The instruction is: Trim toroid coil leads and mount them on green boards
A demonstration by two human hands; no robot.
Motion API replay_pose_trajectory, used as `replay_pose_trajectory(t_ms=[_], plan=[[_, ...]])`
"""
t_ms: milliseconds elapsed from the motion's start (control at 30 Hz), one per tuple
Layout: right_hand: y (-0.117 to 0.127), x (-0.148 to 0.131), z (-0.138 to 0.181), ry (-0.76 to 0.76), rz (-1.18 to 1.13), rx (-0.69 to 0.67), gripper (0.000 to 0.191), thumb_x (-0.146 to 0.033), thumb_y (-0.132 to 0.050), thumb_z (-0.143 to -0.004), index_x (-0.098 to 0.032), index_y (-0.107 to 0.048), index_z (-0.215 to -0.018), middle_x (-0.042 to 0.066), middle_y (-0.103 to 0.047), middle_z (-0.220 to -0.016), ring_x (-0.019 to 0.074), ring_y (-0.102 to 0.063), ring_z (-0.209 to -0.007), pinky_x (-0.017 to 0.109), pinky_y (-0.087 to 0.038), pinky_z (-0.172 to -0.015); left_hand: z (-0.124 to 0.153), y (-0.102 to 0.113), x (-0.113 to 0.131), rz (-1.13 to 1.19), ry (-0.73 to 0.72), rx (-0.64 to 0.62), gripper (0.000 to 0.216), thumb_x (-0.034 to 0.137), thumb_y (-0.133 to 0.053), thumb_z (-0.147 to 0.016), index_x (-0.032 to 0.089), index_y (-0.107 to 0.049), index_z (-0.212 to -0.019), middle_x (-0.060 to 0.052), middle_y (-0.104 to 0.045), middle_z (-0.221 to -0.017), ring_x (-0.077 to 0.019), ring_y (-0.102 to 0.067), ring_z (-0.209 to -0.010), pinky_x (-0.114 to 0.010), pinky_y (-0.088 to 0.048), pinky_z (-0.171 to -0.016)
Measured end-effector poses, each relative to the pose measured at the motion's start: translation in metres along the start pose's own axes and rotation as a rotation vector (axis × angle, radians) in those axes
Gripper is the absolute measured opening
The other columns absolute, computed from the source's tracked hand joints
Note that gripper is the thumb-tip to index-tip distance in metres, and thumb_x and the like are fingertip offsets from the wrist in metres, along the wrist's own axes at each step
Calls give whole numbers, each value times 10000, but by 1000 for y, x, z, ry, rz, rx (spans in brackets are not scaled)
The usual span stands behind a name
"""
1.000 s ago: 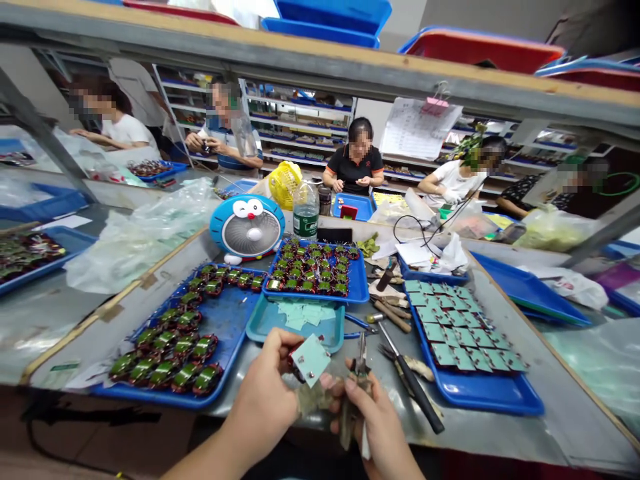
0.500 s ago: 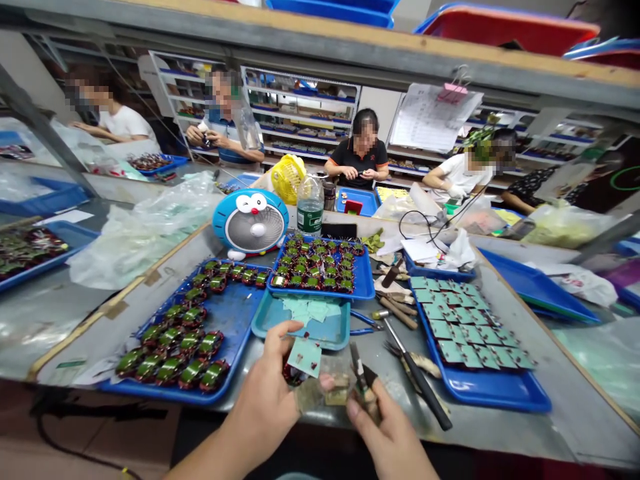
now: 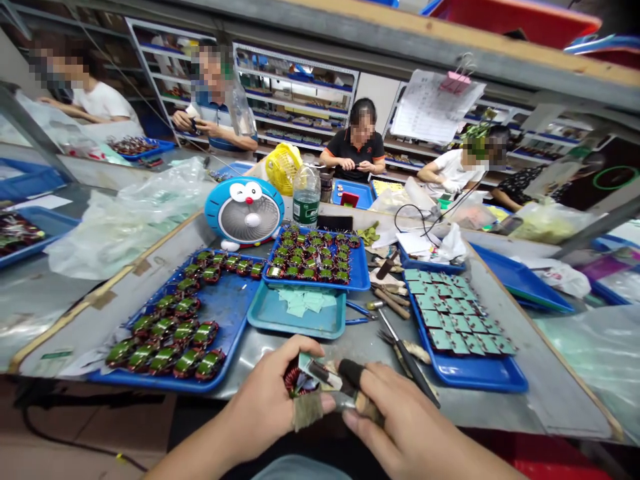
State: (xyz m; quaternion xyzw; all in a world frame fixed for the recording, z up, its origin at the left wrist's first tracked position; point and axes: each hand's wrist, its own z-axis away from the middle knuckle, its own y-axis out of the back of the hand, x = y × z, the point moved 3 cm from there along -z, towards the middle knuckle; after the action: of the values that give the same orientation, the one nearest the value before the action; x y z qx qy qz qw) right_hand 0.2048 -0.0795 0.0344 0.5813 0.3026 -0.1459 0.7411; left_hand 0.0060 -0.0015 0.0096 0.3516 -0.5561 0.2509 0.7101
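Cupping a copper coil (image 3: 294,380) in the left hand (image 3: 267,400) — right hand (image 3: 403,423) pinching a tool (image 3: 345,401).

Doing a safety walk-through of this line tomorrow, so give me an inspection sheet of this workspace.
Surface: grey metal workbench, with tape patches.
Job's things: copper-wound toroid coil and pale green card in the left hand; blue trays of green-wrapped coils; teal tray of green cards; blue tray of green cards.
Hands: left has one finger wrapped in tan tape; right hand pinches a small metal tool, with a black cover on one finger.
Clutter: plastic bags, blue desk fan, water bottle, scattered hand tools.
Cables: black cable loop on the far bench.
Surroundings: shelving; co-workers seated at other benches.
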Motion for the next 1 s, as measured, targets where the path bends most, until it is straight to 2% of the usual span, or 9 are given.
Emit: replay_pose_trajectory(t_ms=[167,333,433,567,633,767,833,933,1000], plan=[[-1,-2,3,-31,27,-38,112,-159,-643,-904,-229,-575,-958,33,-667,-959,205,-625,-873,292,-460,-773,3,-4,-1,46,-86,4,264,441,-717,-900,226,-598,-996,28,-607,-768,-161,-527,-686,-248,-420,-632],[-5,1,8,-15,172,-29,146,-142,-612,-888,-239,-510,-851,9,-651,-842,188,-603,-749,273,-423,-687,0,-17,-5,105,-33,-22,239,312,-748,-831,227,-568,-963,25,-641,-778,-157,-560,-653,-242,-430,-606],[8,-1,13,18,299,-66,104,-133,-565,-889,-232,-537,-895,37,-667,-858,208,-615,-729,297,-409,-667,0,-21,0,51,-34,-65,191,200,-725,-788,220,-564,-888,34,-630,-761,-144,-535,-645,-236,-411,-599],[31,-11,14,68,458,-128,115,-125,-538,-893,-239,-552,-905,58,-670,-872,240,-608,-739,332,-369,-654,2,-17,12,-69,-101,-44,160,222,-729,-795,224,-582,-860,32,-654,-757,-143,-544,-628,-234,-410,-585],[30,-15,10,61,397,-92,115,-127,-551,-900,-241,-536,-894,40,-661,-875,221,-597,-750,321,-375,-670,2,-13,14,-70,-113,-1,155,260,-724,-818,231,-585,-880,28,-678,-739,-149,-580,-607,-234,-430,-568],[9,-13,2,10,186,7,126,-152,-567,-915,-238,-488,-867,14,-634,-848,185,-582,-742,283,-399,-675,1,-9,13,-8,-97,94,157,290,-704,-833,242,-573,-905,37,-679,-655,-161,-611,-547,-232,-447,-516],[7,-11,0,8,203,-1,124,-144,-568,-893,-237,-487,-877,19,-635,-838,191,-584,-724,290,-389,-655,-1,-11,12,2,-94,80,154,277,-697,-827,245,-559,-888,42,-674,-634,-159,-612,-528,-227,-439,-495],[23,-12,1,26,351,-101,121,-125,-555,-875,-237,-513,-896,37,-652,-851,217,-604,-716,318,-371,-650,-3,-16,11,-5,-88,-7,175,238,-703,-807,245,-536,-862,44,-681,-651,-151,-611,-524,-218,-430,-487],[36,-15,1,41,429,-141,111,-137,-559,-883,-242,-522,-892,38,-652,-851,231,-607,-724,333,-362,-658,-4,-17,10,5,-80,-13,190,246,-709,-812,244,-527,-867,45,-678,-676,-146,-604,-536,-217,-434,-498]])
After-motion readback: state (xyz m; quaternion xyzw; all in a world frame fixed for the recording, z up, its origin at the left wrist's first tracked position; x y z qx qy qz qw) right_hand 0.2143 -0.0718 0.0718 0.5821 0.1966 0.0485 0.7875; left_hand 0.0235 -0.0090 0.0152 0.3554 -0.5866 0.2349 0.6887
